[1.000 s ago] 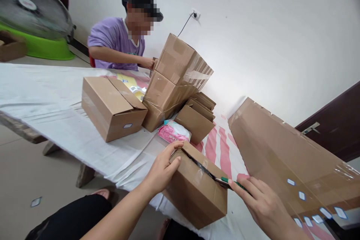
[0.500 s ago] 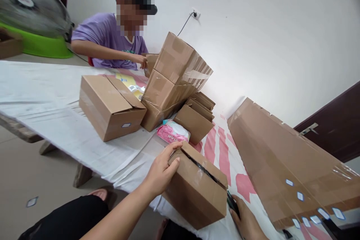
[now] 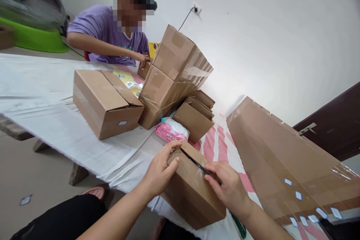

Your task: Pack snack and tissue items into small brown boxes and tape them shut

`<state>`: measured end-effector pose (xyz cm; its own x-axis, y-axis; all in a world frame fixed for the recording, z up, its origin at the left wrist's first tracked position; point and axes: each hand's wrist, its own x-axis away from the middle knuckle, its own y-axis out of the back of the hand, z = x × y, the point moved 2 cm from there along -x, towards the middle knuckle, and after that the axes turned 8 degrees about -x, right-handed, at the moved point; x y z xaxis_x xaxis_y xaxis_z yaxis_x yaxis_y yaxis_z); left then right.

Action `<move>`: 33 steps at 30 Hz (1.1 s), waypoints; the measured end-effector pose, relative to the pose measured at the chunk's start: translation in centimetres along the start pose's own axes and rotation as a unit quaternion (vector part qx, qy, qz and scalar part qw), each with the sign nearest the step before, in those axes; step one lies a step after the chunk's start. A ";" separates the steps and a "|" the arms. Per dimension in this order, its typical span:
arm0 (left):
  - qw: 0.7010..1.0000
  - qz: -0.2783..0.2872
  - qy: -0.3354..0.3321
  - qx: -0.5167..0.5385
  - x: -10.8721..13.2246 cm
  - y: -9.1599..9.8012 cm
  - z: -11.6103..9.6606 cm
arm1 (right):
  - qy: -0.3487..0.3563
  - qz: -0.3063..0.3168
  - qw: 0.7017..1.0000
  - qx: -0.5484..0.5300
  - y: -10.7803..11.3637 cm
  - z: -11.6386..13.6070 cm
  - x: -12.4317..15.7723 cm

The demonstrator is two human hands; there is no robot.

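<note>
A cardboard box (image 3: 194, 191) stands tilted in view at the table's near edge, a dark gap running along its top seam. My left hand (image 3: 161, 168) grips its left top corner, fingers over the top and thumb on the near side. At the seam, my right hand (image 3: 227, 185) has its thumb and fingers closed on the edge of the top flap. Under my right wrist, a dark green tool (image 3: 239, 227) lies on the table, mostly hidden, so its kind does not show.
Stacked taped boxes (image 3: 168, 67), a lone box (image 3: 108, 105), a pink wipes pack (image 3: 173, 129) and open cartons (image 3: 194, 120) stand beyond. A large labelled carton (image 3: 281, 161) is at right. Across the table (image 3: 33, 93), a person in purple (image 3: 98, 33) handles a small box; a fan (image 3: 30, 3) stands behind.
My right hand has let go of the dark tool, which now lies beside the box, and has moved up and left onto the top seam. My left hand stays on the corner.
</note>
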<state>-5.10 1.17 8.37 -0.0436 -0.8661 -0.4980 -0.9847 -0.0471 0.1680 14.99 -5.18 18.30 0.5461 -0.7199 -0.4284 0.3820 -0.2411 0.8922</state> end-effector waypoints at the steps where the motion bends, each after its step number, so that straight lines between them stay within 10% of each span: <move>1: 1.000 0.001 0.000 0.003 0.0 0.0 0.0 | 0.000 -0.003 1.000 0.009 -0.4 0.1 -0.3; 10: 1.000 -0.001 0.000 0.007 -0.1 0.0 0.0 | -0.084 0.010 0.996 -0.034 -1.5 -0.8 -1.8; 20: 1.000 -0.007 -0.002 0.001 0.0 0.0 0.0 | -0.244 -0.111 0.961 -0.068 -0.7 -10.0 -1.7; 33: 1.000 0.013 0.007 0.002 0.3 -0.1 -0.7 | -0.187 -0.040 0.963 -0.188 0.7 -0.2 0.0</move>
<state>-4.86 0.59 8.79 -0.0672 -0.8735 -0.4822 -0.9839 -0.0221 0.1771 15.41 -5.19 18.90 0.2236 -0.9096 -0.3502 0.6935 -0.1041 0.7129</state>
